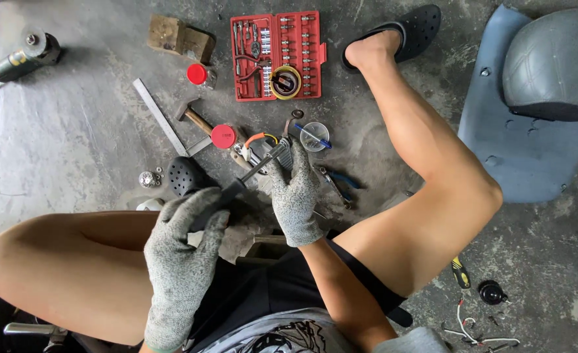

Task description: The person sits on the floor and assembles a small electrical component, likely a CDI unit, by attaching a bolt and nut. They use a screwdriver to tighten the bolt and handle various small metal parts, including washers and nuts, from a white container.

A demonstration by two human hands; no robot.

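Both my hands wear grey knit gloves. My left hand (pixel 184 235) grips the black handle of a long metal file (pixel 257 168) that slants up to the right. My right hand (pixel 294 199) presses fingers on the file's far end, over a small workpiece that the hand hides. My bare knees frame the spot, and a black clog (pixel 183 175) sits just left of the file.
On the concrete floor lie an open red socket set (pixel 277 55), a hammer (pixel 194 117), a steel square (pixel 164 121), two red caps, blue-handled pliers (pixel 338 183), wood blocks (pixel 181 36), an angle grinder (pixel 24 57) at left and a grey scooter panel (pixel 531 104) at right.
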